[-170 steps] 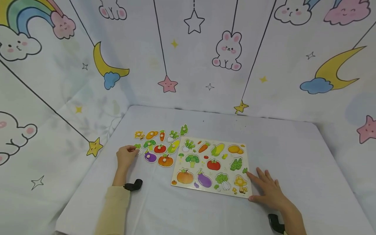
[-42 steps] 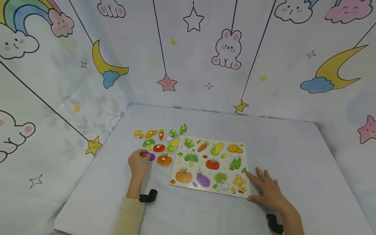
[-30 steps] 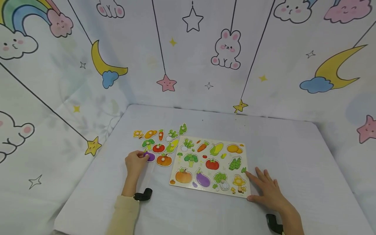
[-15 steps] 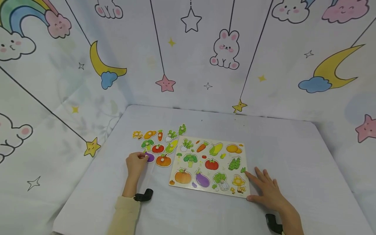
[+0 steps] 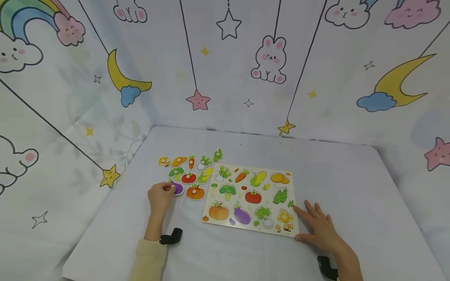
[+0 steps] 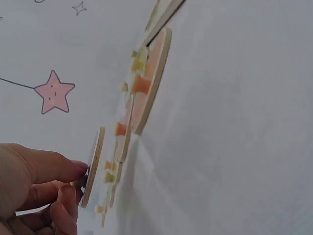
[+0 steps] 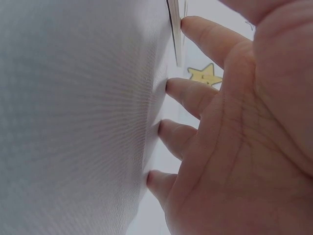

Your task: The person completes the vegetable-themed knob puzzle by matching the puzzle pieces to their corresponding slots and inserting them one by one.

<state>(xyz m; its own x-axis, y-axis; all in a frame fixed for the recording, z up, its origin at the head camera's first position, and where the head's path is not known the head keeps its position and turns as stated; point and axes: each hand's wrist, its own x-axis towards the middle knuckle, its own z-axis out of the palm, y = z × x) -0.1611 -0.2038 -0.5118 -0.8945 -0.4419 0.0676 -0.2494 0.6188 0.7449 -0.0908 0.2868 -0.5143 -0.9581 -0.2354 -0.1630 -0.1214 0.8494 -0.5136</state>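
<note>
Over the left part of the table (image 5: 116, 234), my left hand (image 5: 159, 197) pinches the eggplant (image 5: 178, 188) between thumb and fingertips, gripping the back rather than the rim. Left wrist view: it's tilted and raised, apart from the pieces behind it.

Right hand (image 5: 320, 230): fingers spread, index tip against the right edge of the board (image 5: 268, 199), thumb at its near right corner. Right wrist view has the other three tips down on the table.

Loose pieces are grouped left of the board. Far row: mushroom (image 5: 164, 161), potato (image 5: 179, 161), carrot (image 5: 191, 162), radish (image 5: 204, 162), asparagus (image 5: 218, 155). Next row: broccoli (image 5: 176, 173), tomato (image 5: 189, 178), corn (image 5: 205, 175). Pumpkin (image 5: 195, 192) lies nearest me, just right of the eggplant. Corn and board are close; can't tell if touching.

Board lies flat, slightly turned. Cabbage (image 5: 266, 216) sits in its near row, between the printed eggplant and mushroom shapes.

Tan sleeve (image 5: 149, 257) on my left arm. Behind everything, a white curtain (image 5: 225, 74) with moons, stars, a bunny.
</note>
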